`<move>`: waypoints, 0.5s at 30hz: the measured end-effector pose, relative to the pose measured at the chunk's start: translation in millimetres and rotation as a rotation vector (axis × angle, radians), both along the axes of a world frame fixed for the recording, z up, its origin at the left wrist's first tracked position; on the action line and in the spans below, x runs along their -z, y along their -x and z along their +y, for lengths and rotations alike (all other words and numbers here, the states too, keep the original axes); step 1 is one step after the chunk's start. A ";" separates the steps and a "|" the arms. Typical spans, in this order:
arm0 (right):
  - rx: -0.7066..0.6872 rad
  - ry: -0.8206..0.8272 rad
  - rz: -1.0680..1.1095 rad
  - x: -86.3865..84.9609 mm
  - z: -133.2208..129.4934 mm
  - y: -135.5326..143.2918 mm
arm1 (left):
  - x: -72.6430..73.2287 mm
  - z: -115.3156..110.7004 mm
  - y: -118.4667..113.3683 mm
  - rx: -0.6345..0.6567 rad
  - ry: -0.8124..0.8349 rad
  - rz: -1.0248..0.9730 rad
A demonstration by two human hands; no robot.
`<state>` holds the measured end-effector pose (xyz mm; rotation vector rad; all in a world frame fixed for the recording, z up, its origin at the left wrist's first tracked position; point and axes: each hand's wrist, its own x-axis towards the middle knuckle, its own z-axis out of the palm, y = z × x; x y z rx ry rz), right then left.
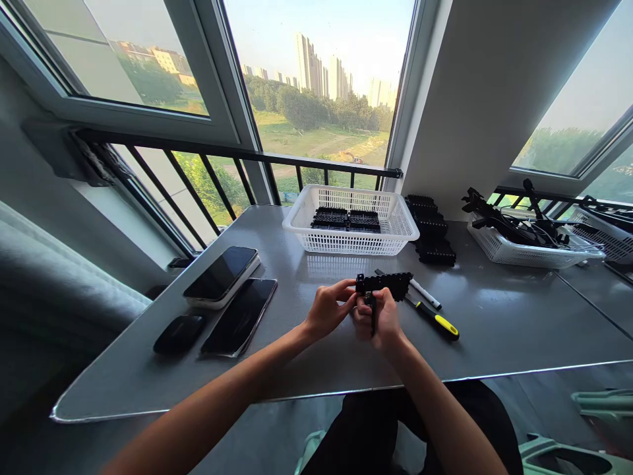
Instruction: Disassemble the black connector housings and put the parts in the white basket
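Both hands are together over the table, around a black plastic part with a ridged, toothed edge (393, 285). My left hand (329, 307) pinches the part's left end between thumb and fingers. My right hand (380, 320) is closed around its underside, where a narrow black piece points down between the fingers. I cannot tell whether that piece belongs to the part. Just right of the hands lie a yellow-and-black-handled utility knife (440, 323) and a white pen-like tool (426, 294), both partly hidden behind the part and my right hand.
A white plastic basket (353, 245) holds several similar black parts. More black parts (430, 231) are stacked beside it. Farther right, another basket (534, 256) holds black pieces and cables. At left lie a phone on a white box (222, 274), a dark flat device (241, 316) and a black mouse-shaped object (179, 333).
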<state>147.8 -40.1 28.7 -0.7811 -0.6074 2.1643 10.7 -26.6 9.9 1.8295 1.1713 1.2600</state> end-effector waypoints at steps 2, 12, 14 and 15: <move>0.004 0.005 0.005 1.3 0.5 -0.4 | -0.2 -0.3 0.1 -0.004 0.003 0.002; 0.095 -0.008 0.037 1.4 4.9 -13.1 | 1.5 1.9 1.3 -0.015 -0.003 -0.034; 0.106 -0.007 0.041 -0.1 6.0 -17.6 | 0.4 1.9 1.7 -0.009 -0.004 -0.035; 0.113 -0.003 0.046 -0.8 6.5 -20.0 | -0.1 1.9 2.0 -0.011 -0.007 -0.036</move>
